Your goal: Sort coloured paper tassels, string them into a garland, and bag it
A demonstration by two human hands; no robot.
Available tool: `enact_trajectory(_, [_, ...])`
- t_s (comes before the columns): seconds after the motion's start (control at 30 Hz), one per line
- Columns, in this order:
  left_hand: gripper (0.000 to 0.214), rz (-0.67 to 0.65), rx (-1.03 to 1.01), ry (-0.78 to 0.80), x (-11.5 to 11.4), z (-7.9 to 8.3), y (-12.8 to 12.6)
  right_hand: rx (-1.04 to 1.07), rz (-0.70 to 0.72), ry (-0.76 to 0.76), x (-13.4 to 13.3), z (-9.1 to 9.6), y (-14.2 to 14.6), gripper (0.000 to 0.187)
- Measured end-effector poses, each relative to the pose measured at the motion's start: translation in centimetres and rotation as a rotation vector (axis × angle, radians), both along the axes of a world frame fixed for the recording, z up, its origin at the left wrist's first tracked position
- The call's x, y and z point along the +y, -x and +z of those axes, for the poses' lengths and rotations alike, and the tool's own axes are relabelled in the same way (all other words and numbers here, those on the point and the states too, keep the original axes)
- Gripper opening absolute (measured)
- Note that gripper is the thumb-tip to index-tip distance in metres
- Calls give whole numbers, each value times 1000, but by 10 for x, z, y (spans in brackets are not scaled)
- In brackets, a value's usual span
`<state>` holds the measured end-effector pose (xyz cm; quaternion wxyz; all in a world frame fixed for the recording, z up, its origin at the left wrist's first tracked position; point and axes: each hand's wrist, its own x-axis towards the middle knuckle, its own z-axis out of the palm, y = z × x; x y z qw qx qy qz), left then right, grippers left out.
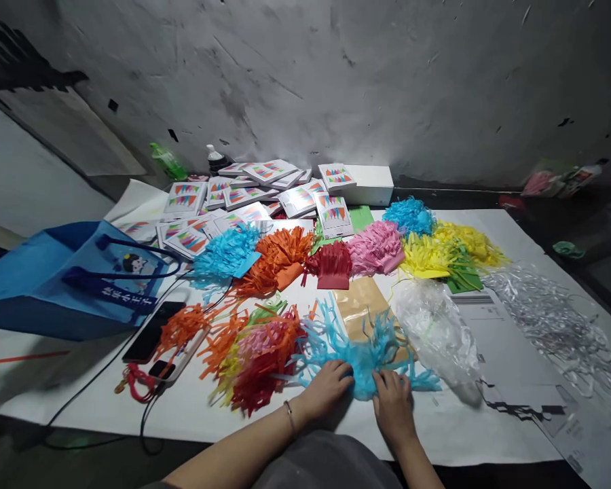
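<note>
A light-blue tissue-paper tassel [362,363] lies spread on the table in front of me, its fringed strips fanning out to both sides and away from me. My left hand [328,388] grips the left edge of its uncut middle band, fingers bent. On the opposite edge, my right hand [393,401] has its fingers closed on the same paper. Both fingertips are partly hidden by the paper. Just left of my left hand is a pile of red, pink, yellow and orange tassels [262,360]. Under the far strips lies a brown paper envelope [359,305].
Behind stand bundles of orange [280,255], dark red [333,265], pink [375,246] and yellow [428,255] tassels. Printed packs [265,197] are heaped by the wall. A blue bag [71,278] and phone [155,333] sit left; a plastic bag [438,333] and silver tinsel [554,319] right.
</note>
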<state>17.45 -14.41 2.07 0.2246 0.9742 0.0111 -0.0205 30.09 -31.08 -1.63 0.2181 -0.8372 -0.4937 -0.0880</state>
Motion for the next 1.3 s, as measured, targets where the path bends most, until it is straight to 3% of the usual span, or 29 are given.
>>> enact_trajectory(0.07, [25,20,-4,24,-1,-5,-1,22,41,3,-5,3,1,37])
enact_trajectory(0.2, [51,30,-39,106,5,-1,6,60,261,-94,-3,3,5,29])
enact_trajectory(0.27, [58,36,-39,139,5,-1,9,133,300,-96,0,2,5,24])
enact_trajectory(0.47, [24,122,-71,239,2,-10,9,228,199,-57,4,5,2,20])
enact_trajectory(0.67, [23,323,50,356,6,-5,-5,222,165,-31,14,3,-2,26])
enact_trajectory(0.9, [25,527,202,272,20,-8,-36,188,-55,11,36,0,-15,24])
enact_trajectory(1.17, [26,598,316,204,23,-5,-52,57,-176,-76,43,1,-22,21])
enact_trajectory(1.23, [26,603,322,200,23,-5,-52,22,-89,-117,36,3,-20,25])
enact_trajectory(1.3, [26,609,324,200,24,-7,-54,-3,110,-141,31,2,-16,28])
